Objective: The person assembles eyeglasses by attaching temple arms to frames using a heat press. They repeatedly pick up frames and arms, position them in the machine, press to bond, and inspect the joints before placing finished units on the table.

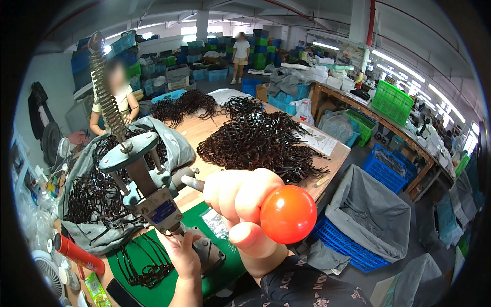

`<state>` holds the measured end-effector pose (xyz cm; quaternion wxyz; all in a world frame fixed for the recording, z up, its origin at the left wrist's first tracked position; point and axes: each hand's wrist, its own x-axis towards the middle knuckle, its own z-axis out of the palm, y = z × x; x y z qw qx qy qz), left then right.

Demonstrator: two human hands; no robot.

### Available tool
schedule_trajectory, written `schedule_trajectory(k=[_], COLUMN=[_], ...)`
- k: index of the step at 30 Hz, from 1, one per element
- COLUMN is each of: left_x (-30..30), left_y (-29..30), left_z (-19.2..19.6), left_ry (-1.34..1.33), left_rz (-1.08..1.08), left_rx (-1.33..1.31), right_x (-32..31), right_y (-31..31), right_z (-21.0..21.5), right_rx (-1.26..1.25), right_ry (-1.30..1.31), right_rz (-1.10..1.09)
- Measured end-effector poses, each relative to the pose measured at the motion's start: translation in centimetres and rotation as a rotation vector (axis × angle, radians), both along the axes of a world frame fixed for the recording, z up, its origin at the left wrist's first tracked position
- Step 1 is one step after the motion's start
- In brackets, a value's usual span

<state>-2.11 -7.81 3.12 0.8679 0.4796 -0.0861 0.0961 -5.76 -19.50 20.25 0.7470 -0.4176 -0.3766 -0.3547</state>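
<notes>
- Head view: right hand (pixel 240 204) clenched round the lever of the hand press (pixel 153 199), just behind its orange knob (pixel 288 214).
- Left hand (pixel 180 254) at the press base, fingers hidden, grip undeterminable.
- Dark frame pieces (pixel 143 263) lie left of the base on the green mat (pixel 169 286).
- Risk: the ram could pinch those fingers if the lever drops.

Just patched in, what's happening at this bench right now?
A person is working a small hand-lever press on a green mat. The right hand is wrapped around the lever just behind its orange ball knob. The left hand rests at the base of the press, by a few dark eyeglass frames. A grey bag of frames sits to the left, and a large pile of frames lies on the wooden table. Another person sits across the table.
</notes>
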Motion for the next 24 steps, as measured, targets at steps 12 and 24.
schedule_trajectory(k=[12, 24], left_x=[0.1, 0.1], left_y=[0.2, 0.2], left_z=[-0.1, -0.2], left_ry=[-0.025, -0.034], left_rz=[0.067, 0.053], left_rx=[-0.068, -0.093], right_x=[1.0, 1.0], right_y=[-0.9, -0.9], right_z=[-1.2, -1.0], right_rx=[-0.15, -0.146], right_ry=[-0.169, -0.186], right_rz=[-0.063, -0.044])
